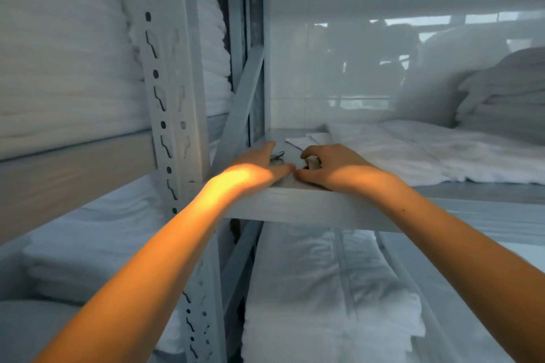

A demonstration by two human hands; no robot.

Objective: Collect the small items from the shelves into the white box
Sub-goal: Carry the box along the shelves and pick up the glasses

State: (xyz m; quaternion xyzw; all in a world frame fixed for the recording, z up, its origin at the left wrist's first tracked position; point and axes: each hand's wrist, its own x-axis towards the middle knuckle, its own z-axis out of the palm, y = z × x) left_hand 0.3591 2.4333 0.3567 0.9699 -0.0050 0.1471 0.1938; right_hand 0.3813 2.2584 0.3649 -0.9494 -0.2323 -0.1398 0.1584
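Observation:
Both hands reach onto the left end of a grey metal shelf [298, 203]. My left hand [259, 166] lies flat with fingers stretched out, next to a small dark metallic item [277, 155] on the shelf. My right hand [327, 165] is curled, its fingers bent around a small pale item [311, 161] that is mostly hidden. The thumbs of the two hands nearly touch at the shelf's front edge. A flat white paper or packet [306, 141] lies just behind the hands. No white box is in view.
A perforated steel upright [174, 91] and a diagonal brace [239, 115] stand left of the hands. Folded white linen [427, 153] and pillows [460, 79] fill the shelf's right side. Stacked towels [67, 47] sit at the left, more linen [324, 289] below.

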